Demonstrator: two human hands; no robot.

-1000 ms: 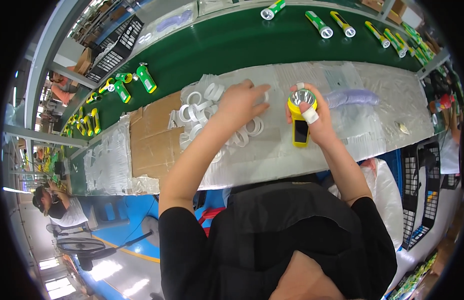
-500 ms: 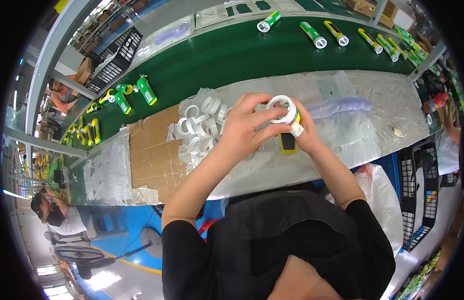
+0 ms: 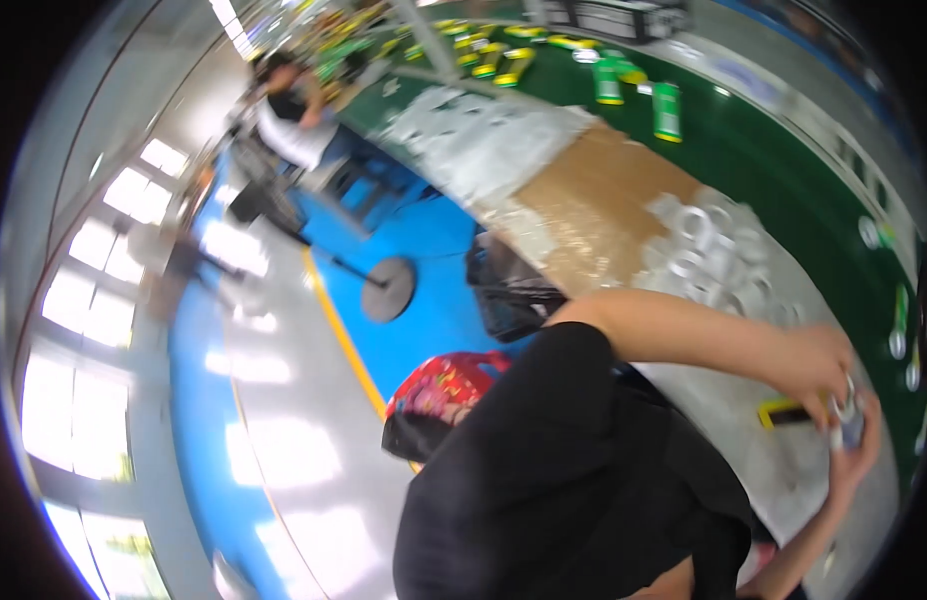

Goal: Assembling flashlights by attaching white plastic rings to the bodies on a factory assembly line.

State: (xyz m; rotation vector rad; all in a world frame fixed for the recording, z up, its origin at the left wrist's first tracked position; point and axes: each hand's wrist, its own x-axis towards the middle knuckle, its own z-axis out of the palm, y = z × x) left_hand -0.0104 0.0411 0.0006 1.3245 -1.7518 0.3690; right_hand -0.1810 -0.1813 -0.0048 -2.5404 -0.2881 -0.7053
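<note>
Workbench [image 3: 724, 420] at 3 o'clock, green conveyor [image 3: 784, 170] beyond.
Left hand [image 3: 809, 365] and right hand [image 3: 856, 455] close together on a small yellow device [image 3: 784, 410], steadying it for fitting; white rings [image 3: 714, 260] piled at 1 o'clock.

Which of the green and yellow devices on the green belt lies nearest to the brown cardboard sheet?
The green device just past the cardboard sheet, on its far side; its neighbour and the blurred others lie farther along the green belt.

Glossy blue floor [image 3: 424, 300], yellow line [image 3: 344, 330], window glare.
</note>
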